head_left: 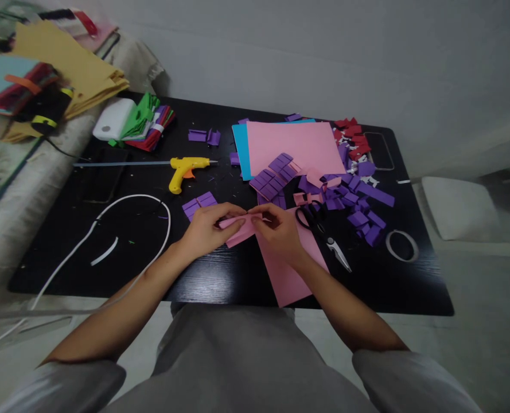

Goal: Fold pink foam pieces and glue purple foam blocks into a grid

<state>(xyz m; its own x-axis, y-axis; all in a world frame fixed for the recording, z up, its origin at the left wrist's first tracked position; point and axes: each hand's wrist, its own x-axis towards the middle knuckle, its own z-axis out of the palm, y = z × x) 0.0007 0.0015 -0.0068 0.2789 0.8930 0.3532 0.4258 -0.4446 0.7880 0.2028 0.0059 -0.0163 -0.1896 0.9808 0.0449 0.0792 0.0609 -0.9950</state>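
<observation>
A small folded piece of pink paper (240,231) is pinched between both hands over the black table. My left hand (207,229) grips its left end, thumb on top. On the right end, the fingers and thumb of my right hand (276,229) are closed. Below my right hand lies a larger pink sheet (295,281), partly covered by it. Black-handled scissors (323,234) rest at that sheet's right side, blades pointing toward the front right. Behind my left hand is a purple scored piece of paper (199,204).
A yellow glue gun (188,169) lies at centre left, near a looped white cable (91,229). Pink (298,143) and blue sheets (240,150) are stacked behind. Purple cut pieces (353,198) crowd the right, beside a tape roll (402,246). Folded coloured papers (145,123) sit back left.
</observation>
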